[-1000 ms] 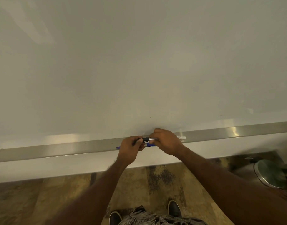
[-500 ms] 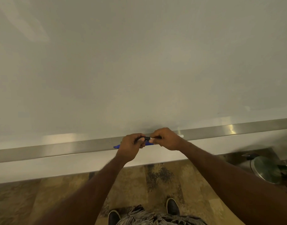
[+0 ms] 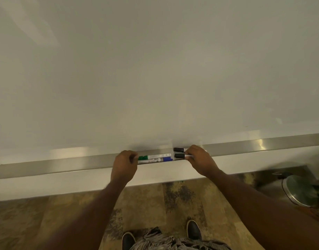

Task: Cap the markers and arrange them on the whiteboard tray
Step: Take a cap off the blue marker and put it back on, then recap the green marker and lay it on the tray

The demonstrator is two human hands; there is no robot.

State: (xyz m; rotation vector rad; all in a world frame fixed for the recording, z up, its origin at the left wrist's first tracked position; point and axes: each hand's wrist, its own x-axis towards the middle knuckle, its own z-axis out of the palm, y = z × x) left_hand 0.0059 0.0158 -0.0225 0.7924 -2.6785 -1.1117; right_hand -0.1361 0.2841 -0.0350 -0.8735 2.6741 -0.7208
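The metal whiteboard tray [image 3: 64, 164] runs across the view below the whiteboard [image 3: 155, 69]. In it lie a green-capped marker [image 3: 155, 156] and, just in front of it, a blue-capped marker [image 3: 167, 159]. To their right are two black-capped markers. The rear one [image 3: 178, 149] rests in the tray. My right hand [image 3: 200, 162] grips the front black marker [image 3: 179, 155] by its white body, cap pointing left. My left hand [image 3: 125, 165] is curled at the green marker's left end and hides its tip. Whether it grips that marker is unclear.
Below the tray is a white wall strip, then patterned wooden floor with my two dark shoes [image 3: 194, 230]. A round metal bin lid [image 3: 299, 190] sits on the floor at the far right.
My hands were together on the black marker and its cap. Now they have parted: the left moved left to the green marker, the right keeps the capped black marker at the tray.
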